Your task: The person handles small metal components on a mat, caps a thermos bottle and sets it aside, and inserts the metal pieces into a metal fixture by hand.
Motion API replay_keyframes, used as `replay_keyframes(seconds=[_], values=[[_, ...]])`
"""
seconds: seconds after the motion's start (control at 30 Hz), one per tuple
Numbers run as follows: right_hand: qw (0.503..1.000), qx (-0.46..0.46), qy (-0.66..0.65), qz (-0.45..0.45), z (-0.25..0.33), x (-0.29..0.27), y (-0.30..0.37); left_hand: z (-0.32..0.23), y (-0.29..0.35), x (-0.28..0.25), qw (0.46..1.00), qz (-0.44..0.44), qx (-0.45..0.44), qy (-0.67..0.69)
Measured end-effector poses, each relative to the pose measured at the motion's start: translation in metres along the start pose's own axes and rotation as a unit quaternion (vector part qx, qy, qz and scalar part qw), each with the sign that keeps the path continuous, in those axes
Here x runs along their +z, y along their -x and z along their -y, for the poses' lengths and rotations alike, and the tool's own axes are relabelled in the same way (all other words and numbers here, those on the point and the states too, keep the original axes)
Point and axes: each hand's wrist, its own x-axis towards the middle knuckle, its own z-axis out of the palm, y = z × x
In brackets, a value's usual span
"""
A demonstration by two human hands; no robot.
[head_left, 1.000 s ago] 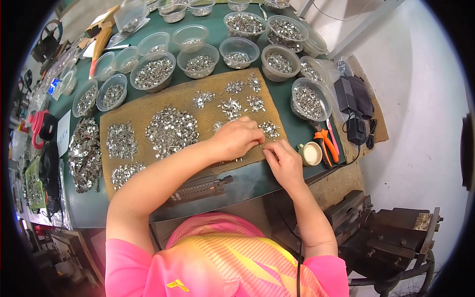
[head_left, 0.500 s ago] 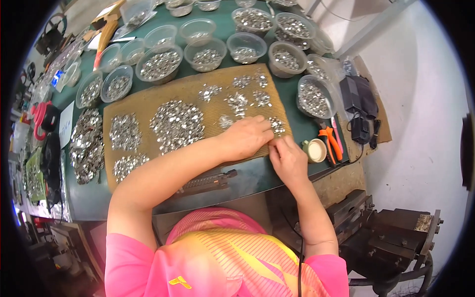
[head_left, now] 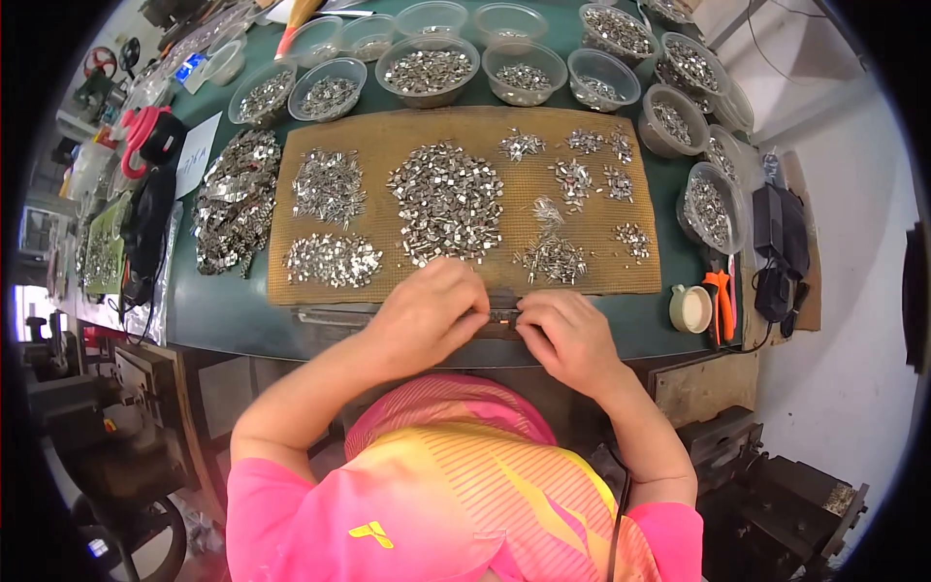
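Note:
My left hand (head_left: 434, 315) is closed, thumb and fingertips pressed together over a narrow dark metal bar-like fixture (head_left: 339, 316) at the table's near edge. Opposite it, my right hand (head_left: 567, 335) has curled fingers drawn together at the fixture's right end. A small orange spot shows between the two hands. Whatever the fingertips pinch is too small to make out. Just beyond them lies a brown textured mat (head_left: 378, 281). On it are a large heap of small shiny metal pieces (head_left: 446, 204), a flat pile of bright pieces (head_left: 335, 260) and several smaller piles toward the right.
Clear plastic bowls (head_left: 427, 73) of metal pieces line the far side and right. A mass of linked metal strips (head_left: 236, 204) lies left of the mat. Right of it stand a cream cup (head_left: 690, 308) and orange-handled pliers (head_left: 720, 303). A black adapter (head_left: 776, 291) lies beyond.
Both hands have moved from the small piles at the mat's right side back to the fixture at the near edge. The view has shifted, so the table appears farther right and higher.

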Motion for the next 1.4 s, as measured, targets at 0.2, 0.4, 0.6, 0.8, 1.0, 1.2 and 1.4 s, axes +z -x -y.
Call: replay_keyframes(seconds=[0.2, 0.4, 0.6, 0.8, 1.0, 1.2, 1.4], values=[[1.0, -0.021, 0.007, -0.004, 0.004, 0.016, -0.003, -0.001, 0.017, 0.023, 0.998, -0.045, 0.005, -0.036], [0.999, -0.02, 0.04, 0.005, 0.013, 0.026, -0.007, 0.003, 0.026, 0.028, 0.996, -0.052, 0.0, -0.074], [0.999, 0.001, 0.049, 0.013, 0.022, 0.029, -0.011, 0.003, 0.031, 0.025, 0.995, -0.056, 0.001, -0.08], [0.999, 0.011, 0.033, 0.035, 0.018, 0.021, -0.014, 0.007, 0.03, 0.025, 0.997, -0.062, -0.003, -0.054], [0.998, 0.059, -0.023, 0.023, 0.005, 0.003, -0.008, 0.006, 0.017, 0.029, 0.998, -0.055, -0.002, -0.032], [0.99, 0.118, 0.001, -0.079, -0.027, -0.029, 0.016, -0.004, 0.006, 0.034, 0.994, -0.054, -0.025, -0.095], [0.948, 0.261, 0.066, -0.172, -0.064, -0.047, 0.038, -0.007, 0.007, 0.027, 0.995, -0.054, -0.023, -0.084]])
